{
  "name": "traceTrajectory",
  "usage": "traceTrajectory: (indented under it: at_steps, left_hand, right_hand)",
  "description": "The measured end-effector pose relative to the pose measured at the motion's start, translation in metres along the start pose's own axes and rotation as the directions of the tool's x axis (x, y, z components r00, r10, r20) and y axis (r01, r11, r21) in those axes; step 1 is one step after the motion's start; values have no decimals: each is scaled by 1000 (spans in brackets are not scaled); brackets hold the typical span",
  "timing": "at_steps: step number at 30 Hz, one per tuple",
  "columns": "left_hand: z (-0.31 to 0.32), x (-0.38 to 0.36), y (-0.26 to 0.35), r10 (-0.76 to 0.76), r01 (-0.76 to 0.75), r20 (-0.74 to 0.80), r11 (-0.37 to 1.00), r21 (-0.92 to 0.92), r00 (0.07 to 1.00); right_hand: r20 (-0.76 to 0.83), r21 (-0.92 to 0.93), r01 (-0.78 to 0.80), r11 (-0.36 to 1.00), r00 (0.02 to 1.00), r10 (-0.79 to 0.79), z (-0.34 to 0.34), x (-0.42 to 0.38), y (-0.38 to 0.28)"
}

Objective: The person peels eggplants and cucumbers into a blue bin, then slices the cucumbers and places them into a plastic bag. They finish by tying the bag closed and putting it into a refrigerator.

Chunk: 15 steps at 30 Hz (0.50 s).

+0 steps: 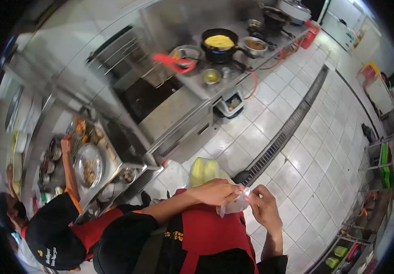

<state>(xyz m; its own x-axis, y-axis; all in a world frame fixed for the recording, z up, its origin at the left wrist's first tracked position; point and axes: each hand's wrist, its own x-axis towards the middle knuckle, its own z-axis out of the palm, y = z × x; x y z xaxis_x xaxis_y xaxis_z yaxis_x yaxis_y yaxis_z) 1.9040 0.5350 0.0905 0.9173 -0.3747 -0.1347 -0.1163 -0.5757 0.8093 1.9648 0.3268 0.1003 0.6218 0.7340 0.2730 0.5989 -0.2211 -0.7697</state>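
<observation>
A clear plastic bag (230, 206) hangs in front of my red apron, with long pale yellow-green items (203, 171) showing through it; their kind is hard to make out. My left hand (216, 192) reaches across from the left, palm down, its fingers closed on the gathered plastic. On the other side of the bunched neck, my right hand (264, 208) pinches the plastic between thumb and bent fingers. The fingertips of both hands nearly meet there. The left hand and forearm cover part of the bag.
A co-worker (55, 228) stands at left, one arm over a counter with a metal tray (89, 166). A black pan (219, 43) holding yellow food sits on the stove, near a red-handled tool (174, 63). A drain grate (293, 121) crosses the tiled floor; shelves (382, 160) stand right.
</observation>
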Motion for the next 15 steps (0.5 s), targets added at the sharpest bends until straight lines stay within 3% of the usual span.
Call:
traceTrajectory:
  at_steps: [1, 3, 6, 8, 11, 12, 15]
  left_hand:
    - [-5, 24, 1, -17, 17, -4, 1000, -8, 1000]
    - [-19, 71, 5, -43, 43, -12, 999, -20, 999]
    - [-38, 142, 7, -4, -1, -94, 999, -54, 996]
    - [-59, 189, 18, -35, 12, -133, 985, -173, 990]
    - [-80, 263, 17, -18, -16, -161, 979, -205, 987]
    - [-85, 287, 6, 23, -56, -159, 978, -201, 987]
    - [-95, 366, -13, 102, -131, -127, 962, -238, 987]
  right_hand:
    - [-45, 49, -16, 999, 999, 18, -15, 8, 17]
    - [-153, -21, -180, 983, 973, 175, -40, 42, 36]
    - [-198, 211, -388, 897, 882, 428, -78, 85, 91]
    - [-168, 317, -500, 806, 806, 567, -100, 104, 121]
    - [-59, 220, -333, 917, 934, 353, -127, 127, 173]
    - [85, 211, -433, 876, 901, 425, -145, 136, 187]
    - [420, 668, -568, 481, 821, 387, -195, 159, 253]
